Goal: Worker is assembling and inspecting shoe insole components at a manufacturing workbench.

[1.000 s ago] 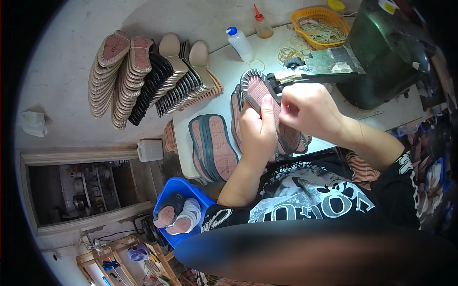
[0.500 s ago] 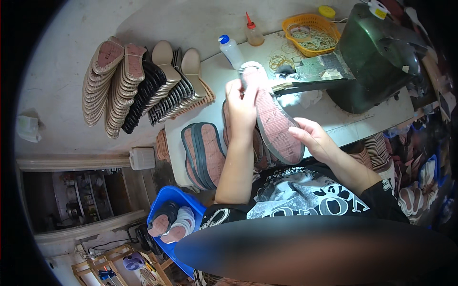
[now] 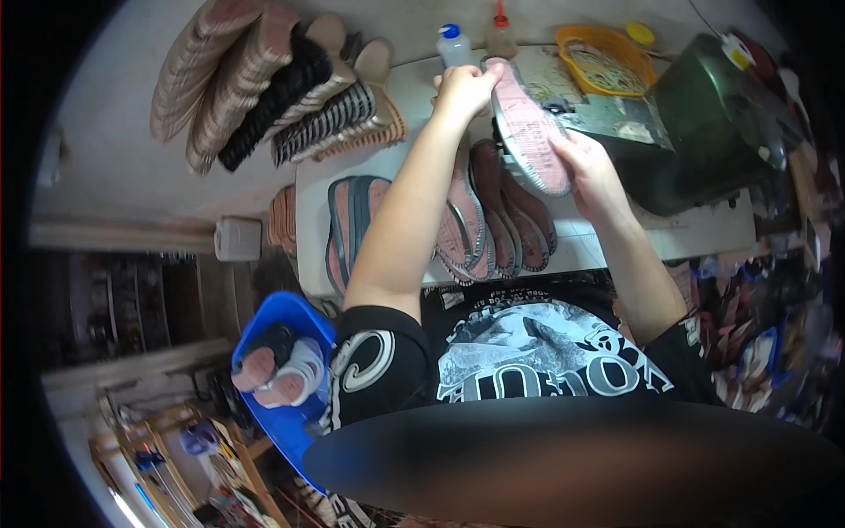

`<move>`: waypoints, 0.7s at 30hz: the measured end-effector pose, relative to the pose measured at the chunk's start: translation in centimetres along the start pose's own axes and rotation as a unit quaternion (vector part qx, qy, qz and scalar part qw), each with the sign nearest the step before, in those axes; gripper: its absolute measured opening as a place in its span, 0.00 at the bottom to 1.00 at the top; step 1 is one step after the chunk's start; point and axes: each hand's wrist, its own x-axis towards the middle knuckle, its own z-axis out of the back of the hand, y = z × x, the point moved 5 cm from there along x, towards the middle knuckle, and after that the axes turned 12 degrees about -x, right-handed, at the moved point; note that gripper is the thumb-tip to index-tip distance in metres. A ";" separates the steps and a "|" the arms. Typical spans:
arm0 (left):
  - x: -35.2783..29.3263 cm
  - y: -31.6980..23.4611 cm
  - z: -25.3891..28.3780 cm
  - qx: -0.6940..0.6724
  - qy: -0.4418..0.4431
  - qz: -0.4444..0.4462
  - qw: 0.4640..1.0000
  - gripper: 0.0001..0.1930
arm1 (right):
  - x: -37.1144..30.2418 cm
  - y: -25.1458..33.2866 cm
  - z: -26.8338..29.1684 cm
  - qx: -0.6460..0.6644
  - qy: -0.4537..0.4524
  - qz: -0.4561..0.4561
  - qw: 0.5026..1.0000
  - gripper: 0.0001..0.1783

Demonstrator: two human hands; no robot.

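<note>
Pink sole [image 3: 526,128], just one, pinched by its edges between two closed hands [image 3: 466,91] [image 3: 590,172]; two bottles [image 3: 455,50] [image 3: 501,40] beyond.

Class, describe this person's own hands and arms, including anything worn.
The ungloved left hand and ungloved right hand join bare forearms. Short black fabric sleeves with white printed markings cover the upper arms, part of a black T-shirt with grey and white print.

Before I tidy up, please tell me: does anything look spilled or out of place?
Slightly: some thin loops lie loose on the table, outside the yellow basket that holds similar ones. Nothing else stands out.
</note>
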 end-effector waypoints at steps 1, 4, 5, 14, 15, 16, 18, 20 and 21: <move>-0.1 2.3 1.2 -0.070 0.032 0.011 0.997 0.26 | 0.2 -0.7 -0.5 0.000 0.035 -0.009 0.999 0.16; -6.3 3.3 6.6 -0.130 -0.071 -0.148 0.978 0.23 | -3.2 -0.9 -3.2 -0.033 0.014 -0.014 0.999 0.16; -8.9 4.6 8.7 -0.121 -0.088 -0.158 0.976 0.19 | -4.7 -1.0 -4.5 -0.055 0.051 -0.029 0.997 0.16; -24.8 11.1 11.0 0.369 -0.127 0.042 0.920 0.38 | -3.4 -6.2 -10.8 -0.624 0.042 0.197 0.755 0.32; -24.7 10.4 10.8 0.362 -0.127 0.025 0.923 0.40 | -3.7 -6.3 -11.1 -0.636 0.040 0.232 0.734 0.32; -25.0 9.8 10.7 0.357 -0.131 0.014 0.925 0.41 | -4.2 -6.3 -11.7 -0.645 0.045 0.269 0.714 0.32; -25.1 10.3 10.8 0.326 -0.139 0.015 0.935 0.40 | -4.7 -5.6 -12.0 -0.634 0.057 0.276 0.720 0.30; -24.9 10.9 11.0 0.293 -0.126 0.036 0.947 0.37 | -4.8 -4.6 -11.2 -0.609 0.096 0.269 0.740 0.25; -25.1 10.3 11.4 0.285 -0.168 0.003 0.944 0.29 | -4.7 -3.9 -10.6 -0.601 0.095 0.255 0.751 0.20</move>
